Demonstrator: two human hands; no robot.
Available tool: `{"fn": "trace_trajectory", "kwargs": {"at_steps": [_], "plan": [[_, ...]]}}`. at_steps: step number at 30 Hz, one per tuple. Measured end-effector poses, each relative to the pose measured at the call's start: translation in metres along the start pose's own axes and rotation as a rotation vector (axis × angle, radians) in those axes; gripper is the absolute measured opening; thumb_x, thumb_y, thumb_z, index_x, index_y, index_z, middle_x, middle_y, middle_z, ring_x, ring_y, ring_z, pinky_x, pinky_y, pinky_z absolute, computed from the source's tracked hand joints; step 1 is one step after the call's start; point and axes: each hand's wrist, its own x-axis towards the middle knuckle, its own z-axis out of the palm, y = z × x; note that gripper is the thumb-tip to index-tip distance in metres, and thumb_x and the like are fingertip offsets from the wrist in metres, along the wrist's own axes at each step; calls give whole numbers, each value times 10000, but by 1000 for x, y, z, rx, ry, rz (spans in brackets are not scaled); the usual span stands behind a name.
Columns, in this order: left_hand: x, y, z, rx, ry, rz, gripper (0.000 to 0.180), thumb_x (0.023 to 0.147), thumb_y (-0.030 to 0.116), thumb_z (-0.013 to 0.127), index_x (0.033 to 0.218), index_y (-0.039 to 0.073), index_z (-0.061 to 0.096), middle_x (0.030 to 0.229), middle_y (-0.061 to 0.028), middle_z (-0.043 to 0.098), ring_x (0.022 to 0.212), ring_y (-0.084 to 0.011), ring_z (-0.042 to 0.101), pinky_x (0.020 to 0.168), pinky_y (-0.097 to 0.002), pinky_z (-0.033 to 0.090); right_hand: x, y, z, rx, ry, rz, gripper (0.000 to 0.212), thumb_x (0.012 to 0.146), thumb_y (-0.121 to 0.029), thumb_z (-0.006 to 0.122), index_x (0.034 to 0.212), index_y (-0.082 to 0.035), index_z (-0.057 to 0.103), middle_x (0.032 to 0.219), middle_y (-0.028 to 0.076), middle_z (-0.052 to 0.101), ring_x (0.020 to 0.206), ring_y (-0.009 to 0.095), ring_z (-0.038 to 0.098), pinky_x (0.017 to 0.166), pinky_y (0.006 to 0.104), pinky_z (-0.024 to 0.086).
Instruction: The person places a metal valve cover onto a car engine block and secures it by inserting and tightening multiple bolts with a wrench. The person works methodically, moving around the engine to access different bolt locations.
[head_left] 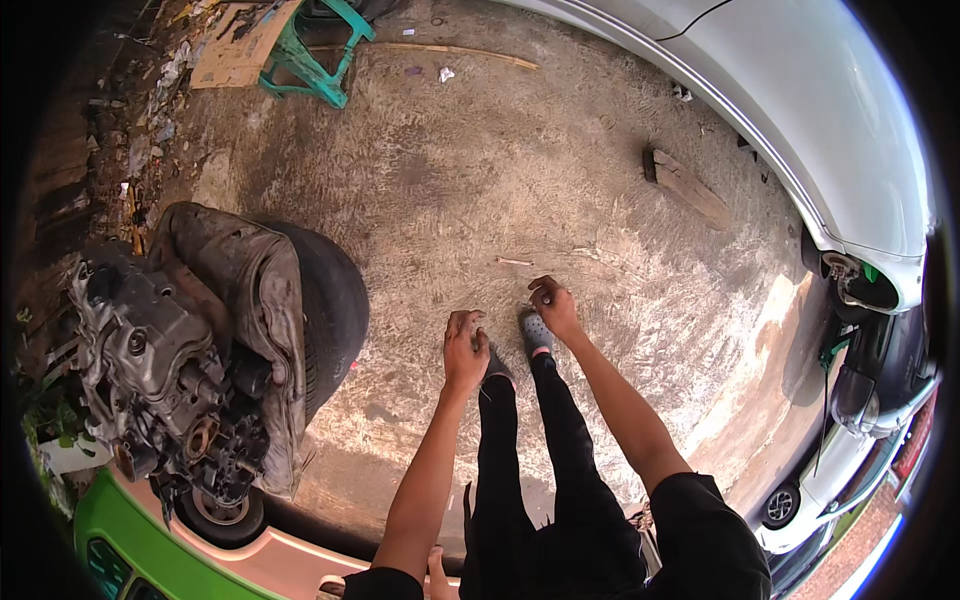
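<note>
My left hand (466,350) hangs in front of my legs, its fingers loosely bent and the thumb apart, with nothing visible in it. A little farther forward and to the right, my right hand (555,308) hovers with curled, dark-smudged fingers; I see no object in it. Neither hand touches anything. Below them are my grey clog (537,333) on the right foot and the partly hidden left one. A short pale stick (514,261) lies on the concrete just ahead of my hands.
To the left, a dirty engine (150,340) stands by a large tyre (335,310) draped with a grimy cover (235,255). A green plastic stool (320,60) is at the far left. A wooden block (690,188) lies near the silver car (840,110) on the right. Behind left is a green vehicle (130,530).
</note>
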Motion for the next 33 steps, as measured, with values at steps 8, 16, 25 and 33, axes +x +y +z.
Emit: {"fn": "trace_trajectory", "kwargs": {"at_steps": [8,16,25,33], "plan": [[69,-164,170,-28,71,54,323,840,-78,492,1124,36,595,999,-118,534,840,-235,545,758,-349,468,126,221,107,-536,-126,73,366,814,-90,642,1161,-56,532,1077,203,607,1054,366,611,870,450,525],[56,-200,256,-231,76,-148,312,815,-116,468,1072,16,585,980,-138,535,894,-276,571,797,-360,466,165,273,133,-722,-238,-69,455,828,-165,678,1238,-38,527,1235,168,536,1205,339,508,971,487,463],[69,-166,234,-300,194,-189,272,849,-95,456,1061,8,591,935,-135,529,838,-258,563,758,-348,470,167,256,116,-805,-370,-62,387,825,-41,612,1198,7,519,1090,201,639,1101,361,596,925,501,486],[81,-43,153,-345,370,-134,248,871,-76,453,1059,7,592,932,-127,539,822,-238,567,726,-336,470,125,130,46,-376,-301,-172,348,731,106,510,1051,-24,462,894,265,620,902,462,613,731,522,496]]}}
